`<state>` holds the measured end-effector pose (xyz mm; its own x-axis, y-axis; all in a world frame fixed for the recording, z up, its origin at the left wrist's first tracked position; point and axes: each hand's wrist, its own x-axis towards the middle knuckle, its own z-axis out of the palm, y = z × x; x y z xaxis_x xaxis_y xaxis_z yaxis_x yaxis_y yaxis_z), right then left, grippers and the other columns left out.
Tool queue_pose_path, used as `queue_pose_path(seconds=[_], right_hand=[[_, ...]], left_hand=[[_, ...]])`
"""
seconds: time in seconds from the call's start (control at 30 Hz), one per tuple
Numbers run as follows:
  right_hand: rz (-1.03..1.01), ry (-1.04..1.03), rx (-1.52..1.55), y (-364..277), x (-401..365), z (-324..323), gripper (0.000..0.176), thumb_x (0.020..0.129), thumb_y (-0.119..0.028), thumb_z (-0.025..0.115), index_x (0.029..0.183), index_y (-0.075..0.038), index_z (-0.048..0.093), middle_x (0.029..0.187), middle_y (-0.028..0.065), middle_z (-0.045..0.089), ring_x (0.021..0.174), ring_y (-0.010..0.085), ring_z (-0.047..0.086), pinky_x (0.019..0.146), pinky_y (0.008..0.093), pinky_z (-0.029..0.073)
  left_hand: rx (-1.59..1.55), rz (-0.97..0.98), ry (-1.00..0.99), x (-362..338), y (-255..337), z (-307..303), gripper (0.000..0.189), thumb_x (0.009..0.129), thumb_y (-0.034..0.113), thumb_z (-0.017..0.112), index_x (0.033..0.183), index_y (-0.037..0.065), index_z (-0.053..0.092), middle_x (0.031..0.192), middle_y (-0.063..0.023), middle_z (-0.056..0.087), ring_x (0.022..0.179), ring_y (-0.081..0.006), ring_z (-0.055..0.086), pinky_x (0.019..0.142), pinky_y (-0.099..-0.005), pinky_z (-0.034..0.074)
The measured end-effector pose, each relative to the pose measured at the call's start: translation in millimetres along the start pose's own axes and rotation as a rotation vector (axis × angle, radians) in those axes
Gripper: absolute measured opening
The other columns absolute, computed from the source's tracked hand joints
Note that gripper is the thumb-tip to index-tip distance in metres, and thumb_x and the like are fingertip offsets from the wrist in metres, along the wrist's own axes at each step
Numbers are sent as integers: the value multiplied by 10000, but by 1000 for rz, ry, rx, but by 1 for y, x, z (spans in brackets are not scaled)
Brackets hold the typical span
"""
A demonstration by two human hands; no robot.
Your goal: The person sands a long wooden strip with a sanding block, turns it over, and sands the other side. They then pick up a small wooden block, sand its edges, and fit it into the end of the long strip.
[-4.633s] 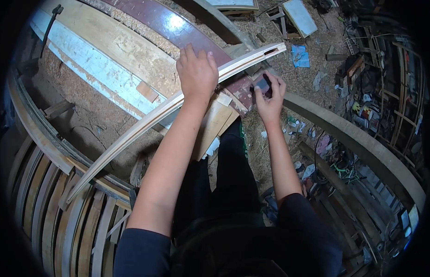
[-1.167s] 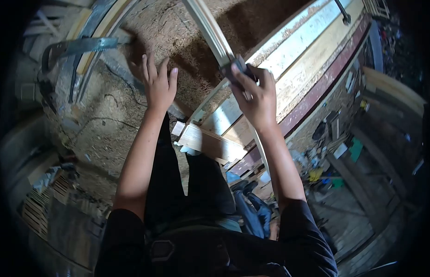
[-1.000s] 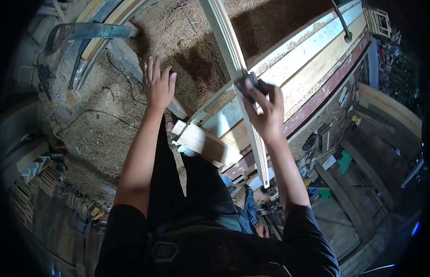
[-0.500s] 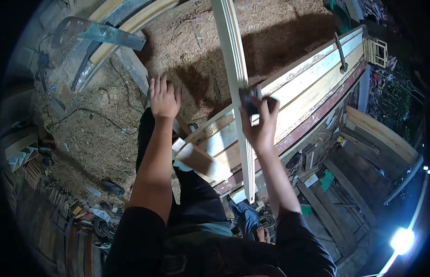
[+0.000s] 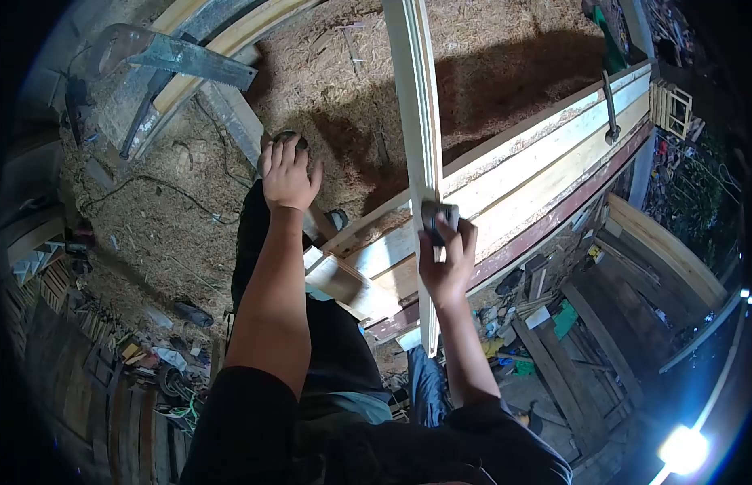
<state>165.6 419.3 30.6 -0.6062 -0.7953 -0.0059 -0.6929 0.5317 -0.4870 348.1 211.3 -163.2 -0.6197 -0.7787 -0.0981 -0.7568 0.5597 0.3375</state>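
- Since half a second ago my right hand (image 5: 444, 259) has slid the dark block (image 5: 437, 218) down the wooden strip (image 5: 416, 105) towards me; my left hand (image 5: 288, 174) has barely shifted.
- Far left, a handsaw (image 5: 174, 61) lies on a curved timber, with its handle lost in the dark rim of the view.
- My left hand is spread flat, fingers loose and holding nothing. A dark round thing (image 5: 288, 139) peeks out at the fingertips. I cannot tell what it is or whether I touch it.
- Sawdust floor (image 5: 343, 73) lies bare between that hand and the strip, which gives free room there.
- The strip is long, pale and narrow, with a groove along its length. It runs from the top edge, where it is cut off, down across the bench planks (image 5: 537, 162), and its near end hangs past the bench edge.
- My right hand is clamped round the block, pressing it on the strip just where it crosses the planks. My fingers hide most of the block.
- A wooden offcut (image 5: 347, 283) sits at the bench's near corner, between my arms.
- To the right, a metal bar (image 5: 608, 109) rests on the planks, well apart from my hand.
- A glaring lamp (image 5: 683, 449) at the lower right washes out that corner.
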Motion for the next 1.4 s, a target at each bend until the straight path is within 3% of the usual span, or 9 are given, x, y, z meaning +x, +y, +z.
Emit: queue_pose_path(seconds=[0.1,0.23,0.5,0.67,0.83,0.97,1.23,1.33,1.4], right_hand=[[66,-37,70,7,-14,0,528,857,-1,855,1346,-124,701,1173,235,649,1035,437,683,860,482,602],[-2,30,46,-19,62,14,472,897,-18,835,1342,-104,703,1178,230,631,1063,441,659,888,470,586],[121,-5,120,10,-27,-2,531,837,21,877,1318,-129,709,1173,217,650,1014,399,702,839,465,606],[-11,42,57,-20,59,18,527,881,-11,852,1370,-139,706,1156,217,644,983,408,691,821,464,600],[58,66,14,-3,-22,8,573,829,40,884,1348,-154,737,1139,195,650,1007,376,704,832,438,609],[30,146,0,-16,-12,12,556,847,67,861,1336,-175,753,1139,182,652,973,355,689,844,432,594],[68,228,-66,-14,-23,26,481,902,20,840,1339,-135,713,1118,198,654,955,358,696,790,440,593],[162,402,127,-14,-23,36,568,951,2,792,1456,-8,533,1130,253,637,975,406,711,812,447,610],[207,320,33,-24,-16,24,549,951,-4,794,1438,5,539,1132,252,637,976,406,714,816,443,611]], left_hand=[[14,-5,-20,0,-2,1,402,984,450,692,1064,67,785,1392,-83,663,1343,-293,577,1273,-495,338],[27,11,-3,-1,-3,3,413,971,458,697,1067,65,785,1366,-87,671,1309,-290,588,1257,-493,354],[10,48,53,0,-2,3,319,966,412,727,965,98,781,1279,-87,684,1231,-312,610,1214,-511,374],[45,64,72,-2,-4,5,308,966,411,732,967,108,783,1274,-60,687,1210,-310,615,1207,-510,375],[15,74,52,1,-2,1,310,973,407,730,961,102,779,1269,-64,688,1188,-305,620,1196,-515,382],[25,87,80,0,-2,2,326,979,413,729,949,91,772,1255,-66,693,1169,-299,627,1191,-515,388],[9,84,39,-1,-1,0,385,982,470,706,1024,97,792,1280,-62,686,1180,-297,618,1193,-503,373],[-6,132,95,10,4,-7,394,985,454,734,1032,66,778,1333,-96,682,1227,-329,626,1152,-501,419],[-365,90,160,16,10,-3,554,1009,548,692,1213,35,736,1356,-135,657,1229,-350,612,1144,-518,416]])
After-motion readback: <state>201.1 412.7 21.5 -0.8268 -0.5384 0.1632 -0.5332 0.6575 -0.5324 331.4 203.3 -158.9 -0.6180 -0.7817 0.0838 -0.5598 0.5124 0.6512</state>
